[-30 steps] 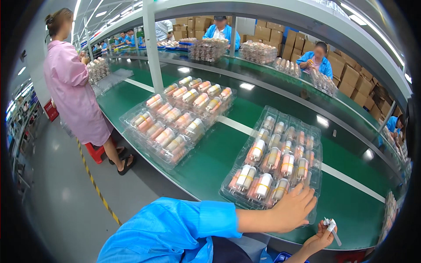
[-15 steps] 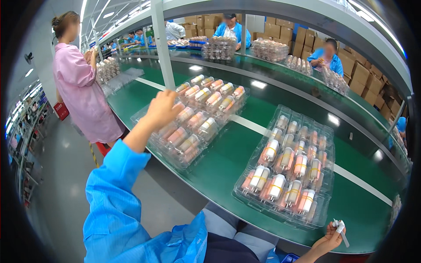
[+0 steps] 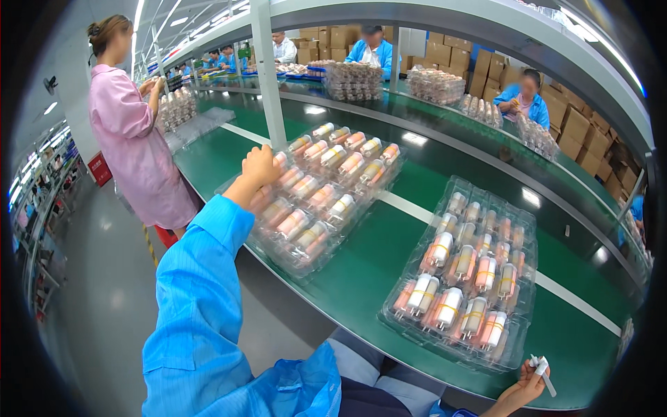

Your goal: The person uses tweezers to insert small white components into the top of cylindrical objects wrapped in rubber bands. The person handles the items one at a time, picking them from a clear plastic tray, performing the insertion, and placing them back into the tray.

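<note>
Left hand [image 3: 260, 167] is out at full stretch, blue sleeve [image 3: 201, 292] running up from the lower edge, fingers curled over the near-left corner of the clear plastic blister tray of pink and white capped cylinders [image 3: 326, 191] on the long green worktop [image 3: 368, 278]; it rests on the tray's rim there, though whether it pinches the plastic or just presses on it cannot be told from this angle. Down at the lower right, the right hand [image 3: 524, 389] is closed round a small white stick-shaped piece [image 3: 543, 372], held up just off the worktop's near edge. Between the two hands, nearer the right one, lies a second clear blister tray of white, pink and orange-banded cylinders [image 3: 465, 278], well apart from the first tray and untouched. To the left, a person in a pink coat [image 3: 135, 139] stands at the worktop's edge with both hands raised at a stack of clear trays [image 3: 177, 108]. Across the far side, people in blue coats [image 3: 372, 52] sit behind more stacked trays, brown cardboard boxes [image 3: 445, 52] piled at their backs.
</note>
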{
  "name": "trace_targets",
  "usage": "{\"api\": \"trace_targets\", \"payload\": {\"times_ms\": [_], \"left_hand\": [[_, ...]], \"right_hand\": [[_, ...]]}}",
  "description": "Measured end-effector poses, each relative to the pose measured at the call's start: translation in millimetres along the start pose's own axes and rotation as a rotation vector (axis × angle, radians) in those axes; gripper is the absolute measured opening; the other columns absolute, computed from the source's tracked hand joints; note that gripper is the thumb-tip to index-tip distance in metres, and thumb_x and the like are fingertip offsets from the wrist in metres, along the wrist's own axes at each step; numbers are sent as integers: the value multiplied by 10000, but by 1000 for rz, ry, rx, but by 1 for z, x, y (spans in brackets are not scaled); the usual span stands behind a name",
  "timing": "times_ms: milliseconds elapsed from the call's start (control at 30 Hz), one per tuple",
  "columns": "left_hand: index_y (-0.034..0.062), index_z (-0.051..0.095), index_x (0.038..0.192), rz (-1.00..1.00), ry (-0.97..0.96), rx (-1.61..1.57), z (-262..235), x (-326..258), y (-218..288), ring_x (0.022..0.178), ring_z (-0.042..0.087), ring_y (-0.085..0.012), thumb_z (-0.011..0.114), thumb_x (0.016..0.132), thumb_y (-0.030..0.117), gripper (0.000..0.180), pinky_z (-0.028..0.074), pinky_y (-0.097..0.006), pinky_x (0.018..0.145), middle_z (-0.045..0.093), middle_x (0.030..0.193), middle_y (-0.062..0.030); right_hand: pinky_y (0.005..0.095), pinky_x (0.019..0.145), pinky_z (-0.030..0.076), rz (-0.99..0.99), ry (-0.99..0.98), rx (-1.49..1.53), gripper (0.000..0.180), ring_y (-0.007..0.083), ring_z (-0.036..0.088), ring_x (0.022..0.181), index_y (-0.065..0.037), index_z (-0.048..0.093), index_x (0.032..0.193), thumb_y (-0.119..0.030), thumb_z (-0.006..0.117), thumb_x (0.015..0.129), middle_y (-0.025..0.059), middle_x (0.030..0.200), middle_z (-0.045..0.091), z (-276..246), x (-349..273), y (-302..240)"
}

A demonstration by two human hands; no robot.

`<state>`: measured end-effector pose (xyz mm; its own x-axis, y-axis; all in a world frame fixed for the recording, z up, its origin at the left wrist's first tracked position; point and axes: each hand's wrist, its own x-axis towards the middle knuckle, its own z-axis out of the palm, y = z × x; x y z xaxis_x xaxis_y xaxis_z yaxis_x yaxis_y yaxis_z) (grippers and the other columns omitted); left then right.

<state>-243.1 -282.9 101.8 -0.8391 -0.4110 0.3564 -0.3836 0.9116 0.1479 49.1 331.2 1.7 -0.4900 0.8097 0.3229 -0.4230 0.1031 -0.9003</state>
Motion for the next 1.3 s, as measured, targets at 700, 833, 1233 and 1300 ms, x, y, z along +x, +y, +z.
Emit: {"api": "trace_targets", "payload": {"times_ms": [700,833,1233,1300], "left_hand": [[5,401,1281,284,-739,-2129,-104,-213,67,898,602,-206,538,919,220,443,540,-378,733,571,1064,-140],[-36,397,1265,344,-714,-2025,-74,-294,106,842,590,-235,617,878,242,525,509,-343,664,543,1047,-162],[-16,487,1292,615,-972,-1776,-35,-352,150,1057,508,-176,651,838,85,494,398,-292,928,503,1148,-95],[-33,489,1285,625,-940,-1739,-34,-353,149,1063,517,-196,652,834,105,499,404,-308,926,510,1149,-121]], "right_hand": [[263,773,519,-33,-9,272,291,183,628,870,41,514,1167,-157,511,953,142,1094,604,-26,9,31],[293,773,520,-66,-81,356,267,222,622,914,20,514,1172,-128,510,949,154,1137,585,-7,-3,13],[366,648,587,-35,-682,346,218,285,671,790,3,637,903,-94,752,745,188,885,632,93,-93,-75],[315,635,564,-62,-840,230,222,252,672,787,2,667,918,-50,757,723,185,892,664,98,-93,-75]]}}
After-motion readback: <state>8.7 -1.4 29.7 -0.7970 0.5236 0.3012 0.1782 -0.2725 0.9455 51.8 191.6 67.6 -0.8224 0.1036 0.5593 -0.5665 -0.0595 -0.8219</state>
